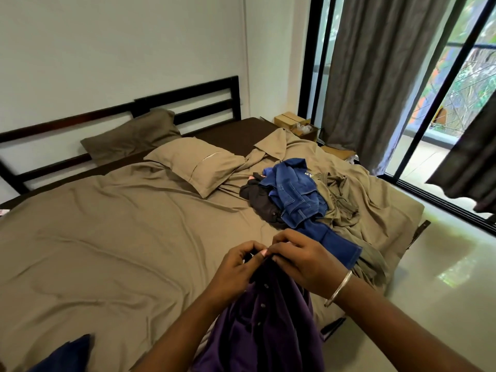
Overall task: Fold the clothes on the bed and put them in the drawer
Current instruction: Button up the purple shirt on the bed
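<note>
**Both hands pinch the top of a purple shirt over the bed**

Head view: the left hand [236, 267] and the right hand [300, 261] meet near the frame's centre, toward 6 o'clock, their fingers curled and pinching the top edge of a purple shirt [263, 326]. The shirt hangs down from the fingertips toward 6 o'clock, its buttoned placket running down the front. A metal bangle [338, 288] sits on the right wrist.

Beyond the hands, at about 2 o'clock from them, a pile of clothes lies on the bed [107, 237] — blue jeans [298, 194] on top, a black garment [257, 197] at their left edge, and an olive garment [341, 200] at their right. One jean leg reaches toward the right hand and ends just beside it. The bed wears a rumpled tan sheet.

At 11 o'clock two pillows lie near the dark headboard [188, 100]: a tan pillow [198, 162] in front, a darker pillow [131, 135] behind it. A dark blue cloth [67, 353] shows at 7 o'clock, cut off by the frame edge.

At 1 o'clock cardboard boxes [295, 122] stand on the floor beside the bed, next to grey curtains [375, 76] and a glass sliding door [461, 108]. No drawer is in view.
</note>
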The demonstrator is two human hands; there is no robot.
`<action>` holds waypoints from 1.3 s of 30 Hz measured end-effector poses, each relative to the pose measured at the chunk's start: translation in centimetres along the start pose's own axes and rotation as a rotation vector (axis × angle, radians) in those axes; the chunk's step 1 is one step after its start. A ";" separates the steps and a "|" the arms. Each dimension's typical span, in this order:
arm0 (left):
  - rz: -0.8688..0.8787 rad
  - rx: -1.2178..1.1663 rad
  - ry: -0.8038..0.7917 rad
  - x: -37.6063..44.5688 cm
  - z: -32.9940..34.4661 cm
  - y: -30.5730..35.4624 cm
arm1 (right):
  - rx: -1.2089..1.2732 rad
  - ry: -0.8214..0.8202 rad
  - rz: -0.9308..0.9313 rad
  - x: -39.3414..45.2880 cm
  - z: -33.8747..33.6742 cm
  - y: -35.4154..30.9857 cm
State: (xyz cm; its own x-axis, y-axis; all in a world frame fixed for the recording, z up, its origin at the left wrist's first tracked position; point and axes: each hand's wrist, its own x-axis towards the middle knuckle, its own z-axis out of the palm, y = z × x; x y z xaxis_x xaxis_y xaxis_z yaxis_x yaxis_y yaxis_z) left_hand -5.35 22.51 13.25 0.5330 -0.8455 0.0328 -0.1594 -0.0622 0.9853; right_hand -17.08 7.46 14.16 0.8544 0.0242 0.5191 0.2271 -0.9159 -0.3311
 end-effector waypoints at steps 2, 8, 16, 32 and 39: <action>-0.017 -0.060 -0.027 -0.5 -0.5 -0.1 | 0.013 0.011 0.004 0.2 0.4 -0.3; -0.007 -0.134 -0.059 -1.2 -1.3 -0.2 | -0.010 0.049 0.021 0.0 1.6 -1.1; 0.085 0.102 0.128 -1.0 -1.4 -1.7 | 0.026 0.071 0.030 0.5 2.5 -0.9; 0.008 -0.067 0.152 4.9 1.8 -1.6 | 0.482 0.147 0.154 1.2 0.7 8.2; -0.067 -0.079 0.150 8.6 5.1 -1.2 | 0.715 0.057 0.265 1.2 -0.1 14.5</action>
State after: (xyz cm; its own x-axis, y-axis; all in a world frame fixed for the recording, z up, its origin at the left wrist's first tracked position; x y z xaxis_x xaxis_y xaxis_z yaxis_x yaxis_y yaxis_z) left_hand -4.77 12.59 11.48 0.6593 -0.7518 -0.0146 -0.0565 -0.0689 0.9960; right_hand -12.80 -5.87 10.08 0.9016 -0.1987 0.3843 0.2814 -0.4054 -0.8697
